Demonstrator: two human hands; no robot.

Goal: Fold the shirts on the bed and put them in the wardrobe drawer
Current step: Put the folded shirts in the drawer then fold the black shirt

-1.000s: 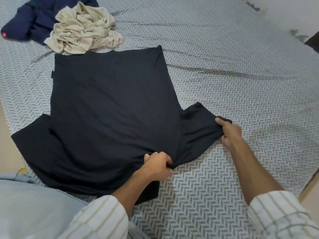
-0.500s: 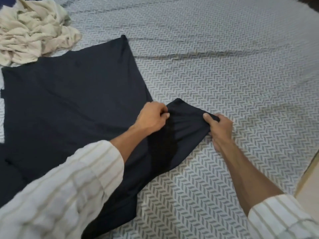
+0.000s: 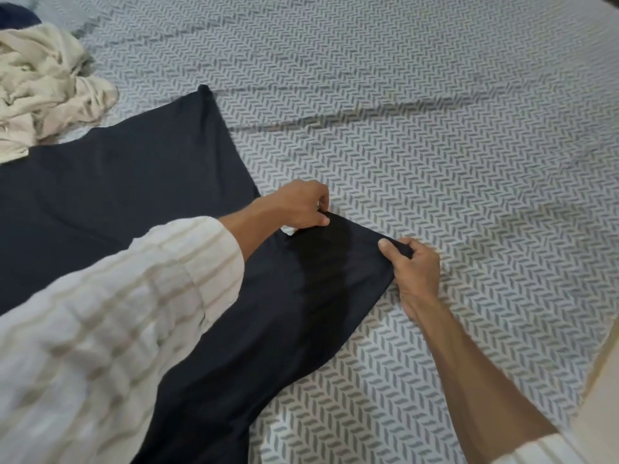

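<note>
**Navy shirt sleeve pinched at both ends**

Navy-black and smooth, the dark cotton shirt [image 3: 110, 192] lies spread flat on the bed sheet [image 3: 418, 135], a grey-and-white chevron-patterned cloth that covers the whole bed. One sleeve [image 3: 338, 262] of the shirt reaches out to the right, and both hands grip it. The left hand [image 3: 298, 205], coming from a cream striped sleeve [image 3: 110, 316], pinches the sleeve's upper edge between curled fingers and thumb. The right hand [image 3: 415, 266] curls its fingers round the sleeve's outer end, thumb on top, with its heel resting on the sheet. The cloth between the two hands is slightly raised and creased.

At the upper left, a crumpled beige garment [image 3: 43, 85] sits in a heap, just touching the far edge of the dark shirt. Behind it a bit of dark blue fabric [image 3: 15, 16] shows at the picture's corner.
</note>
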